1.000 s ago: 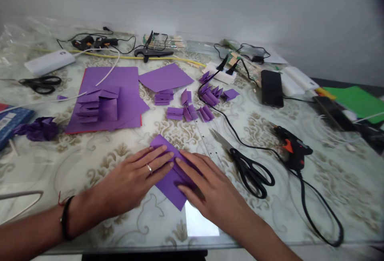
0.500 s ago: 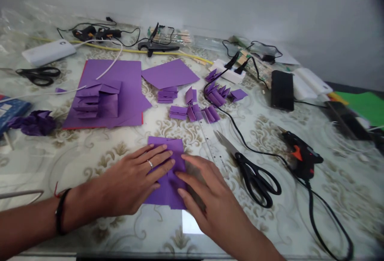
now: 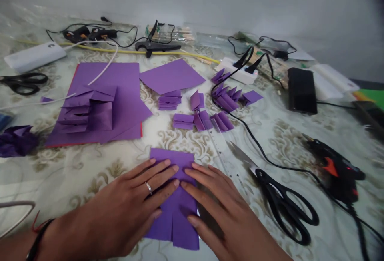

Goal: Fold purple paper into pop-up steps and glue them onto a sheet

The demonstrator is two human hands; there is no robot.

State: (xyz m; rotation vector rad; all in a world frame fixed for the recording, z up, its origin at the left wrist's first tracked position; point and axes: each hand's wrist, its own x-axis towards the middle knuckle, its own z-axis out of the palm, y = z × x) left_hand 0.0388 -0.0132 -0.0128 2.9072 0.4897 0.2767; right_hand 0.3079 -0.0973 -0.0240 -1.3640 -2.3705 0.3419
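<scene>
Flat on the table lies a folded sheet of purple paper (image 3: 180, 229) whose two edges meet along a seam near its middle, with a gap towards the near end. My left hand (image 3: 135, 201) rests on its left half, fingers stretched out and a ring on one of them. From the other side my right hand (image 3: 220, 201) touches the right half with spread fingertips. Both hands press the paper from above without gripping it. Black-handled scissors (image 3: 279, 201) and a clear ruler (image 3: 223, 153) lie to the right of my right hand.
Behind are a stack of purple sheets (image 3: 126, 85), small folded purple pieces (image 3: 183, 121) and a white power strip (image 3: 237, 71). A glue gun (image 3: 336, 169) with its cord lies at right, near a black phone (image 3: 302, 91). Crumpled purple paper (image 3: 18, 141) sits at left.
The view has come closer to the hands. My right hand's fingers now lie flatter on the paper, near my left fingertips. Both hands stay on the sheet.
</scene>
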